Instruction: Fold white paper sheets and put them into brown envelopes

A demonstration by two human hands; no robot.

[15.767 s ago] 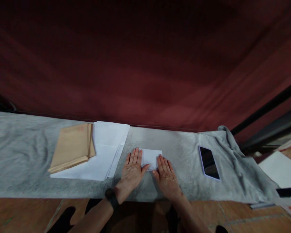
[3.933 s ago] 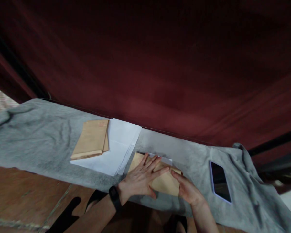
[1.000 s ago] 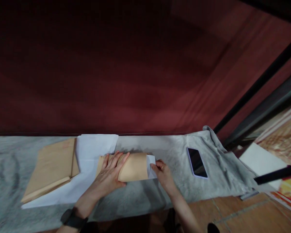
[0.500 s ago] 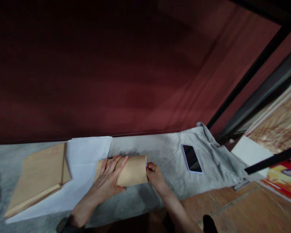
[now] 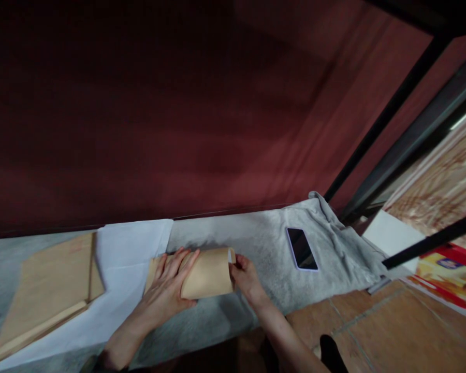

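A brown paper envelope (image 5: 207, 274) lies on the grey cloth, its right end bulging open and a white edge showing inside the mouth. My left hand (image 5: 166, 287) rests across its left half, fingers stretched out and thumb apart near the front edge. At the mouth, my right hand (image 5: 246, 280) pinches the envelope's right edge with closed fingers; the fingertips are partly hidden. To the left, white paper sheets (image 5: 130, 259) are spread out, with more folded brown paper (image 5: 54, 280), apparently envelopes, on top.
The grey cloth (image 5: 264, 243) covers a long narrow surface against a dark red wall (image 5: 202, 129). A phone (image 5: 302, 248) lies on it to the right. Black metal bars (image 5: 388, 119), a red and yellow box (image 5: 450, 280) and floor tiles (image 5: 392, 321) are at the right.
My right hand has shifted slightly at the envelope's mouth, which gapes a little more. My left hand stays on the envelope. The whole view has moved slightly.
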